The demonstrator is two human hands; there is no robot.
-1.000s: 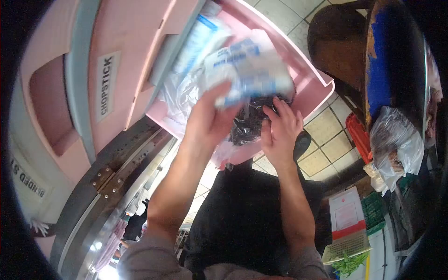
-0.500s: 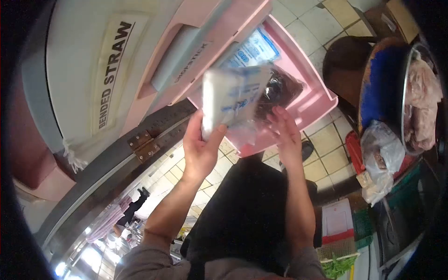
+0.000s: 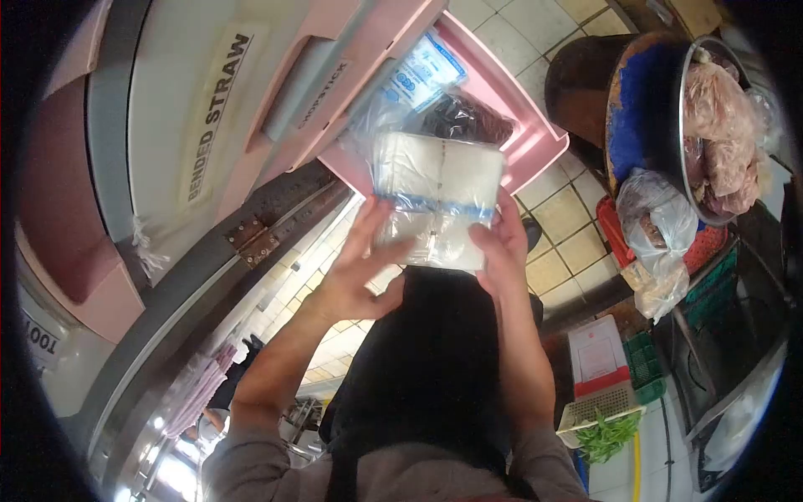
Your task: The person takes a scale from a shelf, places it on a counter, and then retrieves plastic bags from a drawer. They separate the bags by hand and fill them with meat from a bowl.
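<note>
Head view shows a square packet held up in front of the person's body, over the near end of an open pink drawer. The right hand is closed on its lower right corner, thumb on the top face and fingers at the side. The left hand is mostly open: its fingers touch the lower left edge, while the thumb spreads clear of the wrap.

Judging by how things lie, lifting the packet is done; its wrap looks unopened, though glare makes that hard to confirm. Putting it down is not done, and the drawer is not shut. Inside it lie a dark, crinkled packet and a blue-and-white printed packet.

Glossy clear film covers the held packet's flat, white contents, with a blue band across it and a thin printed line crossing that band. Smooth, hard-looking plastic forms the drawer, with a rounded corner and raised walls. Off to the right, a round metal basin holds lumpy, pale pink raw meat, beside a thin, creased plastic bag. Square tiles with dark joints cover the floor.
</note>
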